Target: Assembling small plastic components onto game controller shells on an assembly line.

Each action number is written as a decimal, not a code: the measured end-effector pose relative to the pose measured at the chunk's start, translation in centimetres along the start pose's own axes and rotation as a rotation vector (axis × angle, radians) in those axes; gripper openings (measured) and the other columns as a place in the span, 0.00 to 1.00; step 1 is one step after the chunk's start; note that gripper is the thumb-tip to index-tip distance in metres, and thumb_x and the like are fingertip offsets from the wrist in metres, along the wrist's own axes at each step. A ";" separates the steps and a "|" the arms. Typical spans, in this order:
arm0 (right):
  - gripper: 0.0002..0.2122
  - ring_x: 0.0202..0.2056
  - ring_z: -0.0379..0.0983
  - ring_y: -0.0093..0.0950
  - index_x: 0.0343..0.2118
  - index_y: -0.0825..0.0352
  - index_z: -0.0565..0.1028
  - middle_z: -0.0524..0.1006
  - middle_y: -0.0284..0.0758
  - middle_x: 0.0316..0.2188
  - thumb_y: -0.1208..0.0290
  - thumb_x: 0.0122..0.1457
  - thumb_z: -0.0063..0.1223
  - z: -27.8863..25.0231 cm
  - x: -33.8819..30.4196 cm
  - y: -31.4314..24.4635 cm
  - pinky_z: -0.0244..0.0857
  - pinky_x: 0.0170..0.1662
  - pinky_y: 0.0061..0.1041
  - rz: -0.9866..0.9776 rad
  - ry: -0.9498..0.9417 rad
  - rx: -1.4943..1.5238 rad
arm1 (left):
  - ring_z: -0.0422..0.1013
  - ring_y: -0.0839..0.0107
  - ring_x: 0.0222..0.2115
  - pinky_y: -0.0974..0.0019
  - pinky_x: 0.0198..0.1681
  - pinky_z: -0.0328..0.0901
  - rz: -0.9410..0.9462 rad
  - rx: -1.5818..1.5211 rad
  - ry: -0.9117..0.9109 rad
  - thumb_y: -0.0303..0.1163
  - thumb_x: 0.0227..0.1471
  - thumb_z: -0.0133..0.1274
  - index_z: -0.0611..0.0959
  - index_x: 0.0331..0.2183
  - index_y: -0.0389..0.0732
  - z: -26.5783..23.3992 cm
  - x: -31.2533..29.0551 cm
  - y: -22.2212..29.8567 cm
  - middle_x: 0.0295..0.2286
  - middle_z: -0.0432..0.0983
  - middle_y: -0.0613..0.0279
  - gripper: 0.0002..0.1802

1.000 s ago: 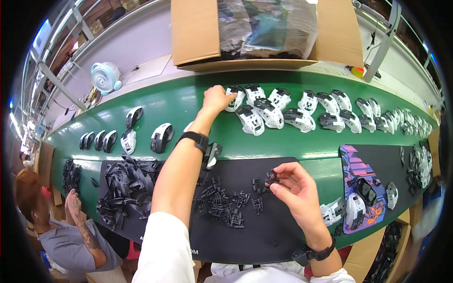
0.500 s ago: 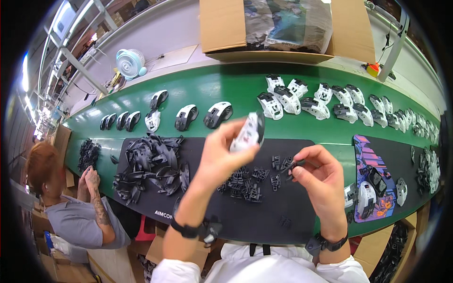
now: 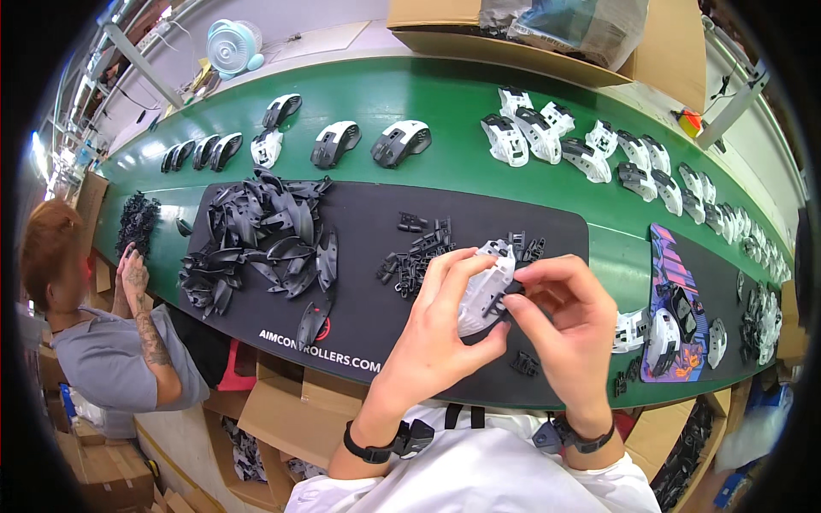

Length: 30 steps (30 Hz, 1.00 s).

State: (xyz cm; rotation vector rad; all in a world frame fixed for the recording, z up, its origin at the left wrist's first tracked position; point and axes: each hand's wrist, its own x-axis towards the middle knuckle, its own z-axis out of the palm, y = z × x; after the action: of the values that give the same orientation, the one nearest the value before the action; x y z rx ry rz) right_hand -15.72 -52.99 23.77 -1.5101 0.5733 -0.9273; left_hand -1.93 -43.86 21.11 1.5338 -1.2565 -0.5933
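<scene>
Straps: I wore a black band [image 3: 374, 450] on my left wrist, just above my white sleeve.
Left hand [image 3: 440, 329]: I held the shell between my thumb and fingers, curled around its left side and lower end.
Right hand [image 3: 558, 321]: my thumb and forefinger were nearly together, pinching a small dark piece [image 3: 513, 289] at the shell's right side; its shape was mostly covered.
Mouse shell [image 3: 481, 297]: it was white, tilted, between my two hands and above the mat, its far end poking past my left fingertips.
Black mat [image 3: 359, 282]: it spread beneath my hands.
Small black clips [image 3: 416, 256]: they were heaped on the mat, just beyond my left fingers.
Curved black panels [image 3: 256, 224]: they made a bigger pile, well to the left of my hands.
Green table [image 3: 457, 94]: beyond the mat, black-and-white mice [image 3: 400, 144] sat towards the left and more white shells [image 3: 537, 134] clustered towards the right.
Cardboard box [image 3: 513, 53]: it stood at the table's far edge.
Fan [image 3: 231, 47]: pale blue, it stood far off to the left.
</scene>
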 end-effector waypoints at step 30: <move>0.21 0.40 0.78 0.38 0.41 0.75 0.77 0.81 0.52 0.39 0.57 0.67 0.47 -48.8 -40.7 8.9 0.69 0.46 0.38 0.663 1.139 -1.703 | 0.70 0.70 0.47 0.67 0.53 0.63 -0.051 -0.258 0.057 0.28 0.64 0.41 0.75 0.52 0.31 2.2 0.3 -0.8 0.48 0.73 0.54 0.18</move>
State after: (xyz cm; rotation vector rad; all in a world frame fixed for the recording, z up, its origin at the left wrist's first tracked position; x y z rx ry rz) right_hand -76.81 -50.25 4.41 -1.6737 3.0180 -0.5642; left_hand -3.36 -45.08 19.71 1.3606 -1.0560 -0.7102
